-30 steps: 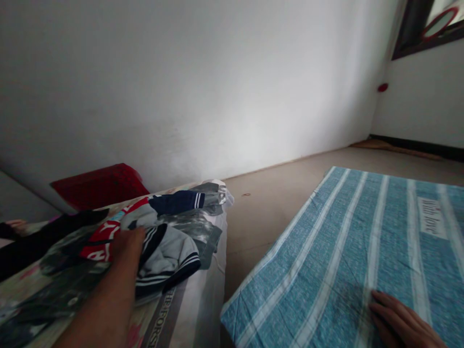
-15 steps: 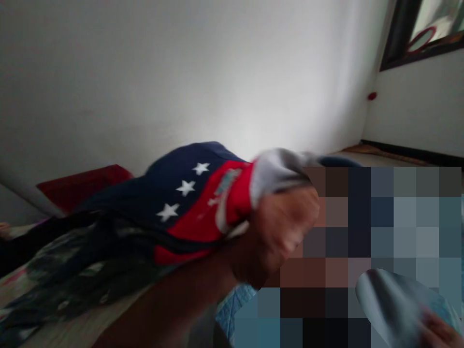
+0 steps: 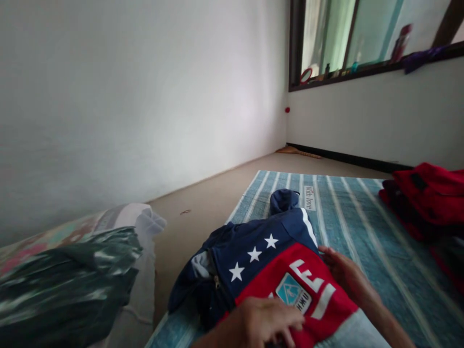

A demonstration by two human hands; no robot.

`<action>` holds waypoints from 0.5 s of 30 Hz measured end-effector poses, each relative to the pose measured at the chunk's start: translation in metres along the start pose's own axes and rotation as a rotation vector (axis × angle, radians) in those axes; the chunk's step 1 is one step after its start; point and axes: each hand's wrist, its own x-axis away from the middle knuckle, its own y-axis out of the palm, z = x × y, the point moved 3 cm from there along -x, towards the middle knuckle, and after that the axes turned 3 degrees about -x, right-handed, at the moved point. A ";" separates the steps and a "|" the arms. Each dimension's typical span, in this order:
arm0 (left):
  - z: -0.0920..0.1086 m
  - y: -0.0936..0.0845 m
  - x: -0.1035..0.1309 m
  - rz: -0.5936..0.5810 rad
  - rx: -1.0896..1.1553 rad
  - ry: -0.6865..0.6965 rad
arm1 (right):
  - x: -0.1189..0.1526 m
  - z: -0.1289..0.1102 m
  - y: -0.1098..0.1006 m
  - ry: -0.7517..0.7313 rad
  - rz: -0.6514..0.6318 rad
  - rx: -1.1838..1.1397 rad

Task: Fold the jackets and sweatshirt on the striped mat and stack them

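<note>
Varsity-style jacket (image 3: 268,270), navy and red with three white stars, sprawls across the near left part of the blue-striped bedding (image 3: 384,256), and both hands are at it! Looks like a laying-out step to me: lettered side up, what seems a navy sleeve end (image 3: 283,200) poking toward the bedding's "With love" label (image 3: 309,197), the cloth by the zip (image 3: 217,282) bunched near the bedding's left edge. Next move, I'd judge, calls for easing those folds flat, one hand steadying, the other drawing. Left hand (image 3: 264,316) comes in low over the bedding's near side, back up, fingers curved just beside the blue badge (image 3: 290,290); whether it pinches cloth, can't tell. Right hand (image 3: 342,270) slants in from the bedding's right, fingers fairly straight, tips at the jacket's white-trimmed edge, thumb unseen, so no call on its grip. Red folded clothes (image 3: 431,198) sit on the bedding's right side.
</note>
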 end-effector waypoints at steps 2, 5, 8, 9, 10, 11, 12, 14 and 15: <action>-0.020 -0.029 0.014 0.257 -0.133 -0.173 | 0.000 0.000 0.002 -0.015 0.027 0.019; -0.052 -0.063 0.037 0.585 -0.441 -0.411 | -0.001 -0.001 0.001 -0.069 0.062 0.062; -0.086 -0.068 0.047 0.615 -0.686 -0.542 | -0.002 -0.002 0.001 -0.115 0.090 0.126; -0.096 -0.065 0.048 0.600 -0.730 -0.553 | -0.003 -0.002 0.001 -0.122 0.088 0.153; -0.104 -0.061 0.049 0.587 -0.758 -0.551 | -0.003 -0.002 0.001 -0.129 0.082 0.175; -0.110 -0.056 0.049 0.582 -0.776 -0.540 | -0.004 -0.002 0.002 -0.138 0.073 0.192; -0.115 -0.052 0.049 0.585 -0.791 -0.527 | -0.004 -0.002 0.003 -0.149 0.065 0.203; -0.122 -0.046 0.048 0.608 -0.825 -0.499 | -0.006 -0.001 0.003 -0.175 0.065 0.209; -0.124 -0.043 0.047 0.622 -0.844 -0.482 | -0.007 -0.001 0.003 -0.184 0.070 0.210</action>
